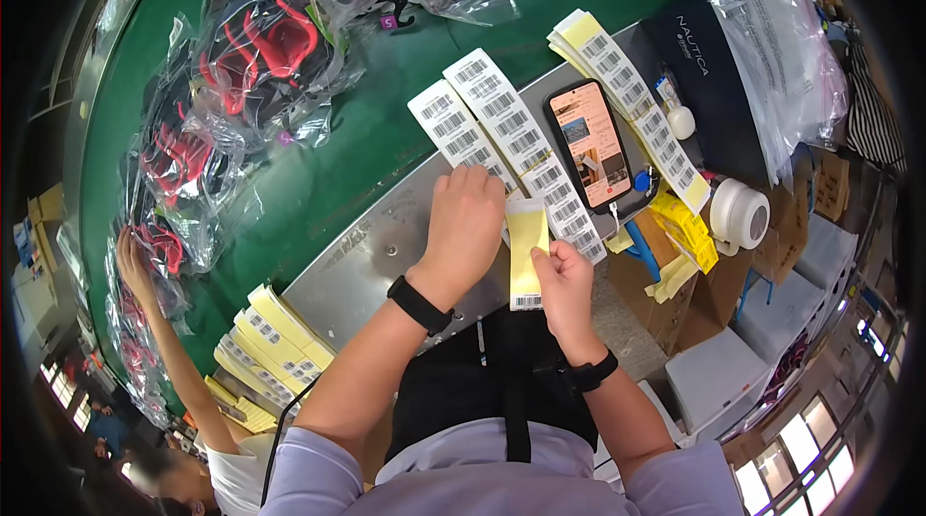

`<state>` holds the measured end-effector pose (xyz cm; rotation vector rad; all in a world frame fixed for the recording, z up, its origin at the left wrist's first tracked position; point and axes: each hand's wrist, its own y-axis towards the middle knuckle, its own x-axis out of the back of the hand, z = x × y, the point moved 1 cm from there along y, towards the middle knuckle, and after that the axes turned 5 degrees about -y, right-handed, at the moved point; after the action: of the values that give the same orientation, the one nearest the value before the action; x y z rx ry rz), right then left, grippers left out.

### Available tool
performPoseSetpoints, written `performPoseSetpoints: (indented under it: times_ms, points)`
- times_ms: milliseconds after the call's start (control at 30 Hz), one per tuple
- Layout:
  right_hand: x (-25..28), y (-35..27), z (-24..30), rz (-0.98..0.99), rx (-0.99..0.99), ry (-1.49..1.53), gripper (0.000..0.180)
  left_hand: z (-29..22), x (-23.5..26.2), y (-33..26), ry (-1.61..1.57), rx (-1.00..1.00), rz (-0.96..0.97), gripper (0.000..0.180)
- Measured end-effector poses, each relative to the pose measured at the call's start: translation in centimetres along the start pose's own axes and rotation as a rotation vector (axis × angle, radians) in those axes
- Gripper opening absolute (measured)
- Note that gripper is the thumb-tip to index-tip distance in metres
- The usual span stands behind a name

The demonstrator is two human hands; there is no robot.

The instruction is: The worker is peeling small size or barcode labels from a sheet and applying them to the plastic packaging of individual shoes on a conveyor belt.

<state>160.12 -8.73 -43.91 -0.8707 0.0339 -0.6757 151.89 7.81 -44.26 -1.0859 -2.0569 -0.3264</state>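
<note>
My right hand (564,286) pinches the side of a yellow label strip (526,251), which has a barcode label at its near end. My left hand (465,227) is beside the strip's far end, with curled fingers; what they hold, if anything, is hidden. Beyond my left hand, a white strip of barcode labels (449,119) lies partly under it. Alongside runs a longer barcode label strip (526,145), across the metal ledge (371,251). To its right rests a phone (588,145) with a lit screen.
Bagged red-and-black goods (275,43) cover the green belt (386,111). At left, another person's hand (130,260) touches the bags. Label stacks (275,338) lie at the ledge's near left. Another label strip (637,101), a white roll (741,215) and cardboard boxes (714,299) are at right.
</note>
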Motion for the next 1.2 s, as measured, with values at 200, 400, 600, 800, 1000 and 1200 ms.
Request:
performPoseSetpoints:
  times_ms: [200,400,600,800,1000,1200]
  points:
    - [-2.6,0.0,1.1,-0.09,0.092,0.04,0.016,1.4,1.0,1.0,-0.279,0.023,0.042,0.007]
    - [-3.1,2.9,3.2,-0.037,0.277,-0.417,0.029,2.0,1.2,1.2,-0.379,0.028,0.077,0.008]
    - [-2.9,3.3,4.1,0.031,0.461,-0.708,0.024,2.4,1.4,1.2,-0.356,-0.037,0.098,0.006]
    - [-4.2,3.3,5.2,-0.088,0.577,-0.782,0.013,2.7,1.8,-0.1,-0.117,-0.193,0.09,0.006]
    - [-3.7,3.6,4.2,-0.071,0.627,-0.804,0.022,2.5,2.1,0.2,-0.161,-0.234,0.097,0.008]
    - [-4.4,4.2,4.5,-0.084,0.7,-0.85,0.008,2.9,2.0,0.2,-0.279,-0.014,-0.003,0.01]
